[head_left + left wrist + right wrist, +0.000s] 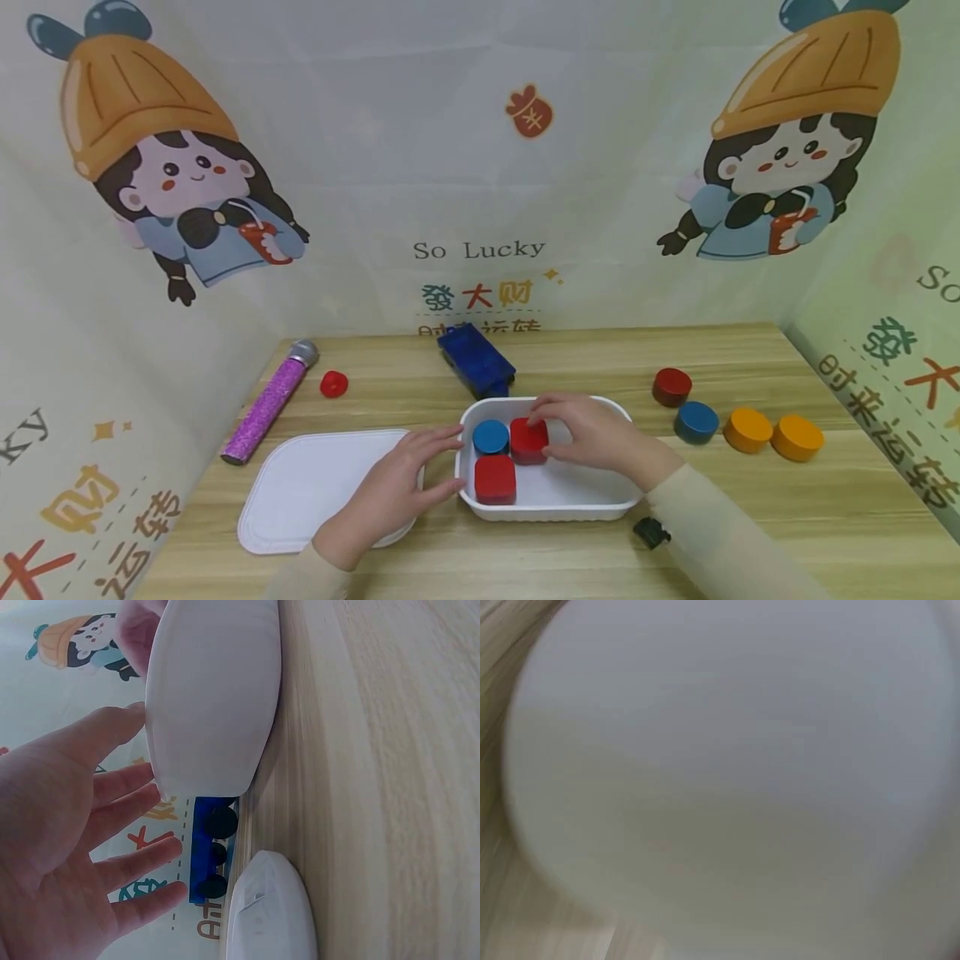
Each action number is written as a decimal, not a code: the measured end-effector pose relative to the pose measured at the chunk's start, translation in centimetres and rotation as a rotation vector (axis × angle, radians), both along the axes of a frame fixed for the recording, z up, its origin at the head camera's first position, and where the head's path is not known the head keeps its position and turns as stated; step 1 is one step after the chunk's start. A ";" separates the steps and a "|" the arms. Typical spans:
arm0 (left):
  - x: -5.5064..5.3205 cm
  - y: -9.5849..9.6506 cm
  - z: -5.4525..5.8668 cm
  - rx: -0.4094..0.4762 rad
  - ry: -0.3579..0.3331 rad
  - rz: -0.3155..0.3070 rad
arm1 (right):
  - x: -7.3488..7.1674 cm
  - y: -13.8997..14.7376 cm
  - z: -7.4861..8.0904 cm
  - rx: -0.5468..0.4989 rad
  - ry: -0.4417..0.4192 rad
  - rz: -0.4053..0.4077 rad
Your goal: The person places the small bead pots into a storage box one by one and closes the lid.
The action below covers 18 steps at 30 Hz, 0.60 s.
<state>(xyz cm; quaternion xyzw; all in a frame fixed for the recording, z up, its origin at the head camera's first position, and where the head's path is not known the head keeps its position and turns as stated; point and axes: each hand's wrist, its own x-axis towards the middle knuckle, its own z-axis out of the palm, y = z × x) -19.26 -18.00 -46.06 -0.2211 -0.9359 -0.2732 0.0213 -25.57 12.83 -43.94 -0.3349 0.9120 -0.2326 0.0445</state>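
Note:
A white plastic box (551, 513) stands on the table with a blue round block (491, 436) and a red rounded-square block (495, 477) at its left end. Reaching over the far rim side, my right hand (592, 433) pinches a second red block (527, 448) inside the box, beside the blue one. My left hand (393, 483) rests thumb and fingertips at the box's left rim. In the left wrist view that hand (67, 832) has its fingers spread, touching the white wall (214, 697). Blurred white wall (727, 750) fills most of the right wrist view.
A white lid (322, 483) lies left of the box. Behind are a pink glittery microphone (266, 404), a small red piece (333, 384) and a blue toy vehicle (477, 358). To the right sit red (672, 387), blue (696, 422) and orange (747, 430) round blocks.

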 end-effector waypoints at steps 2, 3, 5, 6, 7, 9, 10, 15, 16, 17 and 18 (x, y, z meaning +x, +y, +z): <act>0.0 0.0 -0.1 0.001 0.006 0.000 | 0.3 0.8 0.2 -0.001 0.005 -0.049; 0.0 0.0 -0.1 -0.001 0.012 0.000 | 0.4 1.3 0.2 -0.004 0.010 -0.068; 0.0 -0.1 -0.2 -0.005 0.029 0.000 | 0.7 2.4 0.3 -0.017 0.001 -0.104; 0.0 -0.1 -0.3 -0.005 0.037 0.001 | 0.8 3.0 0.4 -0.024 -0.001 -0.117; 0.0 -0.1 -0.3 -0.006 0.044 0.000 | 0.9 3.7 0.4 -0.031 0.001 -0.126; 0.0 -0.1 -0.3 -0.008 0.051 -0.001 | 1.1 5.1 0.6 -0.040 0.021 -0.141; 0.0 -0.1 -0.3 -0.008 0.052 -0.003 | 1.2 5.8 0.7 -0.047 0.038 -0.150; 0.1 0.0 -0.3 -0.009 0.044 -0.003 | 1.5 9.3 0.6 -0.110 0.182 -0.167; 0.1 0.0 -0.3 -0.010 0.045 -0.002 | 1.5 10.0 0.6 -0.117 0.202 -0.173; 0.1 0.0 -0.3 -0.010 0.046 -0.001 | 1.5 10.6 0.5 -0.123 0.218 -0.179; 0.0 0.0 -0.3 -0.009 0.045 0.002 | 1.4 11.3 0.5 -0.128 0.227 -0.183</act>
